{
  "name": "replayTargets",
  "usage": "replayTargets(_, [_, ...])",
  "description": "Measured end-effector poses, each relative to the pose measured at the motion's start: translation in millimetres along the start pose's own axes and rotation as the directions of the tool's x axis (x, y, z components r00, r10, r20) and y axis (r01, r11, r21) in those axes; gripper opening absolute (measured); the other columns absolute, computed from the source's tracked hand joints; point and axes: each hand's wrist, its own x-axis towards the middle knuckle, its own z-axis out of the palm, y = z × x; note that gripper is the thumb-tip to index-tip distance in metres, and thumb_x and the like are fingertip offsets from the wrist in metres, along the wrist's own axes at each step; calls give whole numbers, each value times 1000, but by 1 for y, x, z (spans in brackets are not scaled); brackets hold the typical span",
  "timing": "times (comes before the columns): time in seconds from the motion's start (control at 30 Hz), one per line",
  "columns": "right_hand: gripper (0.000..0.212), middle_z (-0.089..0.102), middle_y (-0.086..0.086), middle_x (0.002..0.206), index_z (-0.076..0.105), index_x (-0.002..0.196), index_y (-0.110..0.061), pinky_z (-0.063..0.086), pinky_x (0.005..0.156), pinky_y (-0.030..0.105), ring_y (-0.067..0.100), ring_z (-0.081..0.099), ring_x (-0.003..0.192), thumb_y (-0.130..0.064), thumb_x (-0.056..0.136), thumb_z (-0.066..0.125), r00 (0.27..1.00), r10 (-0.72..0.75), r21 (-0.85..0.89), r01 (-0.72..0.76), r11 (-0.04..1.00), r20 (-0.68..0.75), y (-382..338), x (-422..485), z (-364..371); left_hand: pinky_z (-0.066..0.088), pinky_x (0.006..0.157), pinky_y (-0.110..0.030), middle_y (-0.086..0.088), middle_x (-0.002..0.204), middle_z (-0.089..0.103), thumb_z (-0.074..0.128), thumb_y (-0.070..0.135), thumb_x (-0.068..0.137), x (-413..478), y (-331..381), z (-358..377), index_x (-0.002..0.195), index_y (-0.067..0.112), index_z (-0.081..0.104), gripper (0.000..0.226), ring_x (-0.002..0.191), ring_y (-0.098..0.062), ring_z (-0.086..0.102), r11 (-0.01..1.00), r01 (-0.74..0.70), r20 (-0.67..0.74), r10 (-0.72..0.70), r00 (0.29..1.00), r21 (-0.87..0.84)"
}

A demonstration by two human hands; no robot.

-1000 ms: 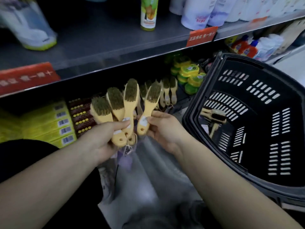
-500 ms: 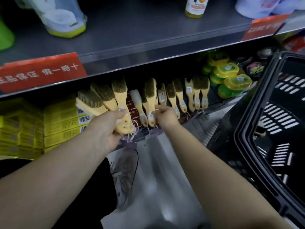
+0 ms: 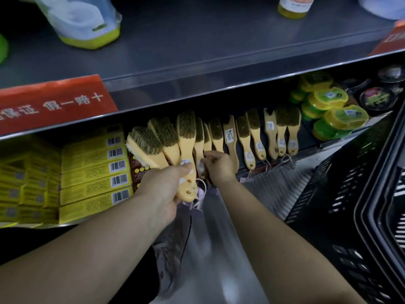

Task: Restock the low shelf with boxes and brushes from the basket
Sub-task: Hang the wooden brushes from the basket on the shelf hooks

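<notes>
Fingers [image 3: 183,169]: the left hand's [image 3: 161,189] are clamped round three fanned brushes [image 3: 166,139]; the right hand's [image 3: 220,166] are pinched on a single brush [image 3: 199,137] at the low shelf [image 3: 317,147].
Row of brushes [image 3: 256,137]: stood along that shelf, right of the yellow boxes [image 3: 94,170].
Basket [image 3: 350,194]: set near right.

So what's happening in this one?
A person is restocking a low shelf with wooden-handled brushes. The left hand holds a fan of three brushes; the right hand pinches a single brush by its handle, setting it at the left end of the shelved row. The black basket stands to the right.
</notes>
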Motion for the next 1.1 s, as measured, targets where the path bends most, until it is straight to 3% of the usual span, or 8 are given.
replayTargets(0.1, [28,67,11,92,66,103,-3,44,66,16,26,63,90,-22,98,45,997,-55,54,58,997,-62,-9,-14,-11,51,62,-34,-8,87,67,71,7,79,0,-1,4,88,11,63,13,68,-23,62,1000,-8,9,8,1000,4])
replayTargets(0.27, [23,68,-4,73,68,79,-17,48,72,27,12,63,73,-34,91,58,934,-72,410,-84,908,351,-28,-52,-35,45,41,-24,-8,83,67,74,7,77,-7,-6,19,95,10,65,20,58,-22,62,998,-40,52,38,998,51])
replayTargets(0.4, [20,66,0,65,62,79,-12,50,61,26,13,62,61,-19,95,53,944,-110,544,-81,835,310,-35,-51,-48,43,32,-24,-8,75,66,71,11,80,-16,-5,33,86,12,63,10,37,-14,60,1000,-28,75,28,997,10])
replayTargets(0.5, [22,67,4,67,59,92,-3,53,57,26,14,65,60,-19,99,45,972,-76,643,-87,760,222,-37,-39,-62,45,36,-24,-7,72,62,64,9,85,-12,-1,38,77,13,56,12,49,-20,61,1000,-20,15,20,1000,-19])
replayTargets(0.6, [22,62,6,72,59,90,-6,50,64,31,21,60,69,-23,98,46,993,-55,422,6,907,104,-27,-19,-68,48,35,-25,-8,74,58,60,6,86,-1,3,36,73,13,51,17,60,-22,57,1000,-22,-36,21,999,-22])
replayTargets(0.7, [21,49,4,68,57,82,-13,40,59,26,19,47,65,-24,96,46,999,-52,46,52,998,1,-18,0,-58,56,59,-36,-9,77,59,61,7,86,10,3,31,72,12,51,18,64,-24,58,1000,-8,-79,10,997,17])
replayTargets(0.97, [42,54,-8,77,45,136,-18,43,78,26,10,58,91,-4,97,40,985,-159,14,160,987,-69,-1,28,-16,41,30,-18,-9,76,60,61,6,86,14,-8,26,81,10,56,8,57,-21,56,997,25,-30,-23,999,70])
replayTargets(1.1, [42,55,-16,79,42,138,-23,47,82,29,13,59,100,-12,97,43,980,-172,-55,167,984,-96,11,26,-13,48,47,-28,-11,83,63,63,7,84,18,-8,28,90,10,59,8,65,-24,60,996,21,-6,-21,1000,86])
